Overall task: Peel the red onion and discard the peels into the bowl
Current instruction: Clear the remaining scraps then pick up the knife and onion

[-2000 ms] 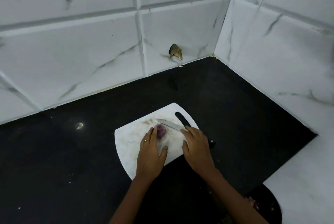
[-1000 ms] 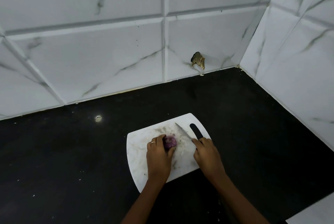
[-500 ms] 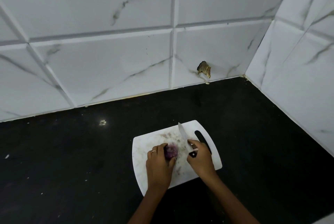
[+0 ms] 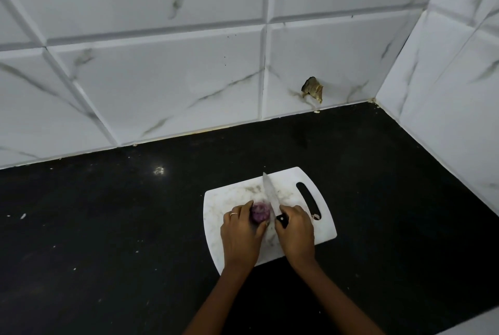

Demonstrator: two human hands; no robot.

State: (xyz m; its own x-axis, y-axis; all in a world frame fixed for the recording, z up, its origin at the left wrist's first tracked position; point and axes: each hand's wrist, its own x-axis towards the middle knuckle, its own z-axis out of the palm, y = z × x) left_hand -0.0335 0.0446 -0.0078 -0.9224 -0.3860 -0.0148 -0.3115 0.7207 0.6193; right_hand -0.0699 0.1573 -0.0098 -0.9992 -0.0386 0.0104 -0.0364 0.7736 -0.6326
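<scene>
White marble-veined wall tiles, black stone bench (image 4: 113, 226), white plastic cutting board (image 4: 325, 229) with handle slot. Left hand (image 4: 241, 237) fingers curled round small purple-red onion (image 4: 260, 212) on board — light, round, papery skin slippery, likely rolls; hold by sides. Right hand (image 4: 295, 232) fingers clamped on black-handled steel knife (image 4: 270, 194), blade just beside onion. Bowl not visible. No writing legible.
</scene>
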